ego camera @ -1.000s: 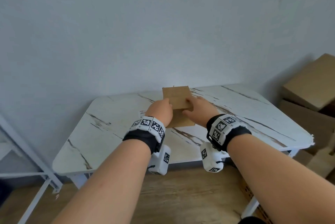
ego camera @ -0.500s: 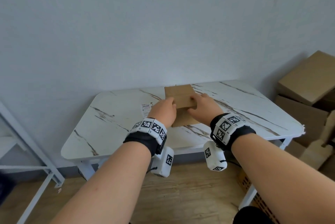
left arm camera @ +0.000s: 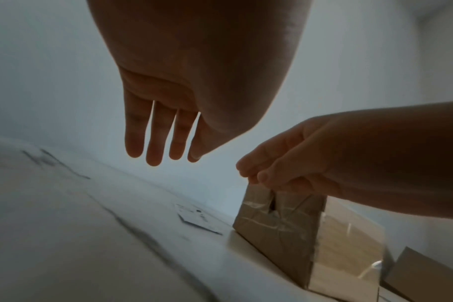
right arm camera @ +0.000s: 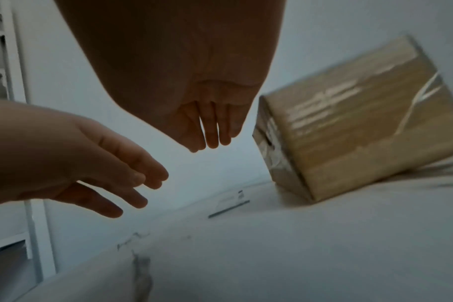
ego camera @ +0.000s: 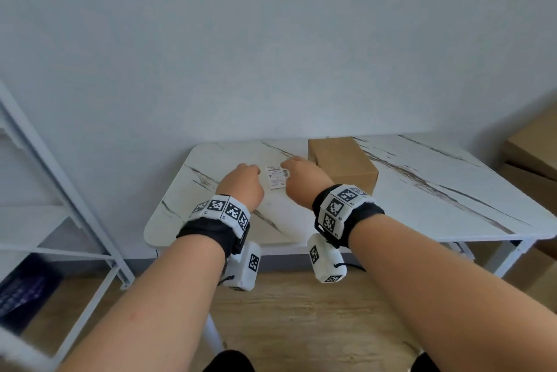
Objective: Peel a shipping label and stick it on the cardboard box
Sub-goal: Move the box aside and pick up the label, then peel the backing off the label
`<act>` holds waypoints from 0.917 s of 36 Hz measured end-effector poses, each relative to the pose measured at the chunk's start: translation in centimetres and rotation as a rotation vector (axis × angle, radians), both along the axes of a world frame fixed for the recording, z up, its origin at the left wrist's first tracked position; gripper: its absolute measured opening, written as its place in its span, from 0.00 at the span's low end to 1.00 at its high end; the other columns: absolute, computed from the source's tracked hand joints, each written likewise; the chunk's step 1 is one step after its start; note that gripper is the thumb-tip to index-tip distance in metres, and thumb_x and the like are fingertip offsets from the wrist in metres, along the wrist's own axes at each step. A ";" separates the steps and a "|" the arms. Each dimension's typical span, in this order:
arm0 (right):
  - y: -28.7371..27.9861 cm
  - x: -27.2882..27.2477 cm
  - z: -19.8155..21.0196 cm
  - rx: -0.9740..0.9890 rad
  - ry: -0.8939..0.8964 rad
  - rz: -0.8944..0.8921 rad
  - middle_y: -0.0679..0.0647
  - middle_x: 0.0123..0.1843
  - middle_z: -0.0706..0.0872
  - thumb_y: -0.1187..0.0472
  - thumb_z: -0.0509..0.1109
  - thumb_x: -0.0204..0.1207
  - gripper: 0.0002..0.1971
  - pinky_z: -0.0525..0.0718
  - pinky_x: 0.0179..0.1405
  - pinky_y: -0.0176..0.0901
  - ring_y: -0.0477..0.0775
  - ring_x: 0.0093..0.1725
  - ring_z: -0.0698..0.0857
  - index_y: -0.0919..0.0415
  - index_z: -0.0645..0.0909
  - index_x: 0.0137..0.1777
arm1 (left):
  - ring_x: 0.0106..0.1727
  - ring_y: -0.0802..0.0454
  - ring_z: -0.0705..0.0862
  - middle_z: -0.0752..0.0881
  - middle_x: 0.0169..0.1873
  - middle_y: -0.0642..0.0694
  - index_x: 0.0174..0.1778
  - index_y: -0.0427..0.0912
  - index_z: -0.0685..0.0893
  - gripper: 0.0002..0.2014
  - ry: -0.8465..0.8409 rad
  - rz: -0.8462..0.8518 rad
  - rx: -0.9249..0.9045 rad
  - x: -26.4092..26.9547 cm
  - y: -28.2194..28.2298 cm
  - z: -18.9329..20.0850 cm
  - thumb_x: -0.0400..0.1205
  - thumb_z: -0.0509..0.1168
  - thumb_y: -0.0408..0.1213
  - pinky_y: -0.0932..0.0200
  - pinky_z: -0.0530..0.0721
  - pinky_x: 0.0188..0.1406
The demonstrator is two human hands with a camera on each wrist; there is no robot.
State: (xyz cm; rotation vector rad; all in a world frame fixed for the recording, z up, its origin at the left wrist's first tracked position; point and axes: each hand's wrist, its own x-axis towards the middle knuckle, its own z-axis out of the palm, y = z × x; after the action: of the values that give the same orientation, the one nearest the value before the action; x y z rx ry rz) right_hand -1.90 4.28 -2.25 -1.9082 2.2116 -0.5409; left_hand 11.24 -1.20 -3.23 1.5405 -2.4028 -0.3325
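A brown cardboard box wrapped in clear tape lies on the white marble table near the wall. Just left of it a small white shipping label lies flat on the tabletop. My left hand hovers at the label's left side and my right hand at its right, between label and box. In the wrist views the left hand and the right hand both have straight fingers, hold nothing, and are above the label, apart from the box.
A white metal shelf frame stands left of the table. More cardboard boxes are stacked at the right beyond the table's end. Bare marble stretches right of the box and in front of the hands.
Both hands have let go of the box, which now rests on the table, and have moved left to either side of the label. The head view has swung left.
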 end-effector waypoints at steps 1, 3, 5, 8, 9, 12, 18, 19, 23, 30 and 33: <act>-0.5 0.4 -0.3 0.046 0.006 -0.003 0.60 0.77 0.73 0.71 0.57 0.78 0.24 0.76 0.73 0.51 0.61 0.74 0.75 0.64 0.73 0.75 | 0.68 0.38 0.79 0.75 0.71 0.38 0.75 0.40 0.74 0.22 -0.003 0.002 0.005 0.4 -0.2 -0.2 0.84 0.53 0.29 0.49 0.77 0.66; -1.4 0.9 -0.9 0.139 0.026 -0.021 0.61 0.77 0.73 0.71 0.56 0.79 0.24 0.78 0.71 0.50 0.62 0.73 0.76 0.65 0.72 0.76 | 0.67 0.38 0.79 0.76 0.70 0.37 0.73 0.39 0.75 0.21 -0.010 -0.001 0.016 0.9 -0.4 -0.6 0.83 0.53 0.28 0.49 0.78 0.65; -2.2 1.1 -1.7 0.216 0.046 -0.048 0.62 0.77 0.73 0.70 0.55 0.79 0.24 0.80 0.68 0.49 0.62 0.72 0.78 0.66 0.71 0.76 | 0.66 0.38 0.80 0.77 0.69 0.37 0.72 0.38 0.76 0.20 -0.013 -0.005 0.021 1.2 -0.6 -1.0 0.83 0.53 0.28 0.49 0.78 0.65; -3.0 1.1 -2.6 0.304 0.079 -0.070 0.63 0.72 0.77 0.69 0.55 0.79 0.21 0.82 0.62 0.47 0.62 0.67 0.80 0.68 0.73 0.72 | 0.68 0.39 0.79 0.76 0.70 0.38 0.73 0.39 0.76 0.21 -0.016 -0.023 0.032 1.5 -0.7 -1.4 0.83 0.53 0.28 0.48 0.78 0.66; -3.2 1.1 -2.8 0.330 0.090 -0.070 0.63 0.70 0.79 0.69 0.56 0.80 0.20 0.82 0.60 0.46 0.61 0.65 0.82 0.69 0.75 0.70 | 0.68 0.39 0.79 0.76 0.71 0.39 0.73 0.39 0.75 0.21 -0.015 -0.033 0.035 1.5 -0.7 -1.5 0.83 0.53 0.28 0.49 0.77 0.67; -3.4 0.9 -3.4 0.362 0.120 -0.060 0.62 0.65 0.82 0.66 0.57 0.81 0.17 0.82 0.56 0.45 0.61 0.62 0.84 0.68 0.77 0.66 | 0.71 0.41 0.77 0.74 0.74 0.41 0.75 0.41 0.74 0.23 -0.016 -0.060 0.043 1.4 -0.8 -1.8 0.83 0.53 0.28 0.49 0.76 0.70; -2.2 0.4 -3.9 0.302 0.104 -0.027 0.60 0.63 0.84 0.67 0.57 0.79 0.17 0.83 0.57 0.47 0.60 0.59 0.84 0.64 0.80 0.63 | 0.74 0.42 0.74 0.73 0.76 0.43 0.76 0.42 0.74 0.23 -0.013 -0.090 0.066 1.0 -0.1 -2.4 0.84 0.53 0.28 0.50 0.73 0.73; -1.8 0.3 -3.9 0.296 0.105 -0.015 0.60 0.63 0.84 0.67 0.57 0.79 0.17 0.83 0.59 0.48 0.60 0.60 0.84 0.64 0.80 0.64 | 0.74 0.43 0.74 0.73 0.76 0.44 0.76 0.42 0.73 0.23 -0.010 -0.095 0.071 0.8 0.2 -2.6 0.84 0.53 0.28 0.50 0.73 0.74; 0.3 0.0 -3.9 0.257 0.123 0.029 0.60 0.64 0.84 0.67 0.57 0.79 0.17 0.83 0.64 0.52 0.61 0.62 0.84 0.63 0.81 0.64 | 0.76 0.43 0.73 0.73 0.77 0.43 0.76 0.42 0.75 0.22 0.006 -0.126 0.060 0.2 1.7 -3.1 0.85 0.53 0.28 0.51 0.71 0.77; 4.4 -0.8 -4.2 0.190 0.139 0.082 0.60 0.67 0.83 0.67 0.56 0.82 0.19 0.81 0.66 0.53 0.62 0.64 0.83 0.63 0.81 0.67 | 0.71 0.41 0.78 0.80 0.71 0.39 0.71 0.40 0.80 0.20 0.038 -0.138 0.037 -1.4 4.6 -3.9 0.84 0.55 0.28 0.52 0.75 0.71; 5.8 -1.6 -5.0 0.092 0.062 0.080 0.56 0.66 0.85 0.66 0.58 0.81 0.18 0.80 0.67 0.49 0.59 0.64 0.83 0.58 0.85 0.65 | 0.62 0.38 0.84 0.86 0.61 0.36 0.61 0.36 0.86 0.16 0.033 -0.139 0.042 -1.9 5.7 -4.3 0.82 0.57 0.27 0.50 0.81 0.61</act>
State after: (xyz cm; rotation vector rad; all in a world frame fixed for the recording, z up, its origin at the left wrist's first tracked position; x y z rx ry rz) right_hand -3.49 10.08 -7.25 -1.9819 2.1456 -0.3648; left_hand 9.33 4.46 -7.52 1.3768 -2.4975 -0.4361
